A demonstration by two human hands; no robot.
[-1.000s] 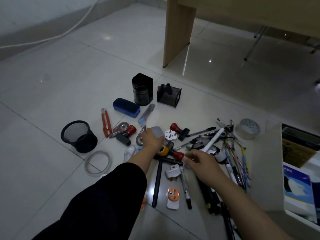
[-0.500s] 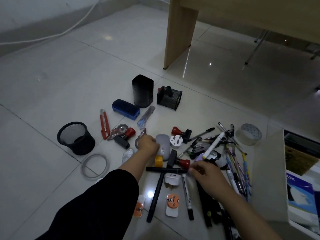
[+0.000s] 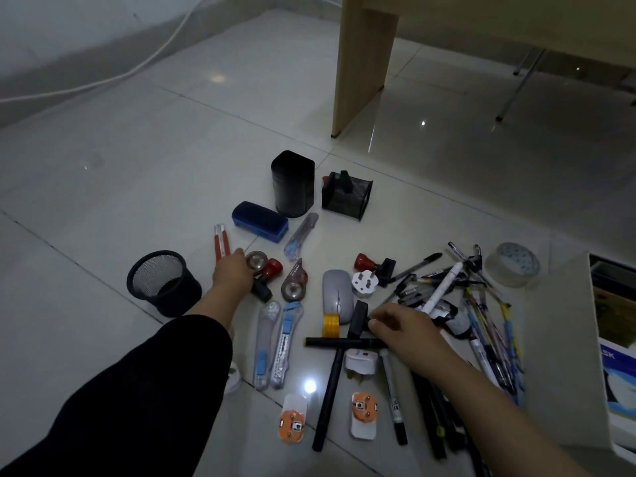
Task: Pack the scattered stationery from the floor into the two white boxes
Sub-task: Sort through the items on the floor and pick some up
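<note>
Stationery lies scattered on the tiled floor. My left hand (image 3: 232,273) reaches to the left of the heap, its fingers curled over a red-and-black stamp (image 3: 272,270) beside a round correction tape (image 3: 257,260). My right hand (image 3: 402,325) is curled on a second black stamp (image 3: 358,316) just right of the grey mouse (image 3: 337,297); the stamp's handle is hidden under my fingers. A heap of pens (image 3: 481,304) lies to the right. One white box (image 3: 568,339) stands at the right edge with packets inside.
A round mesh cup (image 3: 161,280), a black pen holder (image 3: 292,182), a square mesh holder (image 3: 346,194) and a blue eraser (image 3: 260,222) stand behind the heap. A tape roll (image 3: 512,265) is near the box. Markers (image 3: 344,343) and plugs (image 3: 364,420) lie in front. A desk leg (image 3: 361,63) rises beyond.
My left hand let go of the mouse and moved left to the stamp by the correction tape. My right hand shifted from the markers up onto the black stamp.
</note>
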